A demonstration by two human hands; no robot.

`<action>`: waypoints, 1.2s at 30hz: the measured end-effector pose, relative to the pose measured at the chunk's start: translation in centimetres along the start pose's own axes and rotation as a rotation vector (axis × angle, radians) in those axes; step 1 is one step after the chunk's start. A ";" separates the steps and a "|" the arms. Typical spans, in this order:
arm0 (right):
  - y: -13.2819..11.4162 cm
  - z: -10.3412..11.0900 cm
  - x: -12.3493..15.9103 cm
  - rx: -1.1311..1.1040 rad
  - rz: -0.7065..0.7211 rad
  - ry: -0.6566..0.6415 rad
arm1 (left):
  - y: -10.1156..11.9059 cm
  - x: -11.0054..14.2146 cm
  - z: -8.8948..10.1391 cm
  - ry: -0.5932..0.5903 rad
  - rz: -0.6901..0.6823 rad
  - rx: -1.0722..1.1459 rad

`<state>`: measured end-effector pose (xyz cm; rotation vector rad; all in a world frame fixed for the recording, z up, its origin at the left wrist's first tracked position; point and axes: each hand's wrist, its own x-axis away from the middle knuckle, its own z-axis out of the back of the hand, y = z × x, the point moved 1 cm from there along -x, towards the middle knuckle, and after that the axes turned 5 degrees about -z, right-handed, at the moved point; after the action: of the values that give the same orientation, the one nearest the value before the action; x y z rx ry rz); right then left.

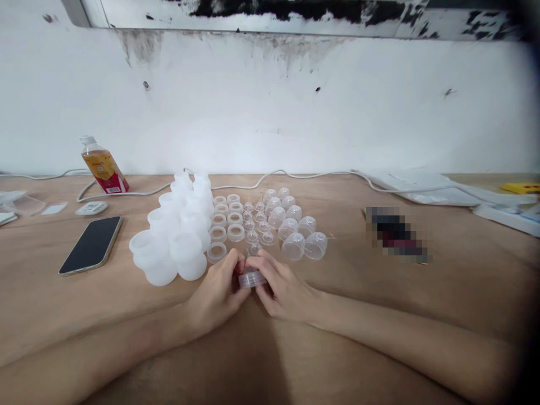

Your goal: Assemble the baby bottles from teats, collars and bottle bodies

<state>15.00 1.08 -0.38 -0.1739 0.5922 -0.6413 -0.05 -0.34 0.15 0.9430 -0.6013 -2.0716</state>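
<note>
Between my left hand (219, 287) and my right hand (284, 287), a clear collar ring (252, 279) is pinched from both sides, low over the table. A clear silicone bottle nipple (253, 249) shows just behind my fingertips; whether it sits in the ring or stands on the table I cannot tell. Beyond my hands are rows of loose collar rings (235, 232), more nipples (267, 238) and dome-shaped clear caps (292, 246). Several frosted white baby bottle bodies (188, 256) stand packed together left of the rings, their mouths uncovered.
On the left lie a phone (90, 244), a small white device (91, 208) and a drink bottle (104, 167). A white cable (248, 186) runs along the wall. To the right are a blurred-out dark item (396, 235), plastic bags (422, 188) and a white power strip (506, 218).
</note>
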 end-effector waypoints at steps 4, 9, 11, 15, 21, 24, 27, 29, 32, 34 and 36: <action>0.0 0.1 -0.1 -0.028 -0.016 0.012 | 0.0 0.0 0.0 -0.023 0.005 -0.014; 0.1 0.3 -0.3 -0.100 -0.090 0.027 | -0.3 -0.2 0.1 0.001 0.055 0.017; 0.2 0.4 -0.3 -0.118 -0.097 0.017 | -0.3 -0.1 0.1 -0.009 0.066 0.016; 0.3 0.3 -0.3 -0.145 -0.076 -0.027 | -0.2 0.1 0.1 -0.056 0.061 -0.013; 0.2 0.2 -0.2 -0.101 -0.048 -0.026 | -0.2 0.1 0.1 0.007 0.043 -0.029; 0.3 0.2 -0.1 -0.095 -0.043 -0.018 | -0.2 0.0 0.1 0.013 0.022 -0.028; 0.3 0.1 -0.1 -0.082 -0.041 -0.017 | -0.1 -0.1 0.1 0.013 0.017 -0.023; 0.2 0.1 0.0 -0.073 -0.038 -0.010 | 0.0 -0.1 0.2 0.015 0.018 -0.024; 0.2 0.0 0.0 -0.067 -0.033 -0.004 | 0.2 -0.1 0.2 0.014 0.022 -0.025; 0.1 0.0 0.0 -0.066 -0.035 0.004 | 0.3 -0.1 0.2 0.008 0.026 -0.022; 0.0 0.0 0.0 -0.063 -0.039 0.012 | 0.4 0.0 0.2 0.005 0.031 -0.018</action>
<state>15.02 1.09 -0.45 -0.2413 0.6227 -0.6618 -0.06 -0.51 0.55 0.9227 -0.5908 -2.0431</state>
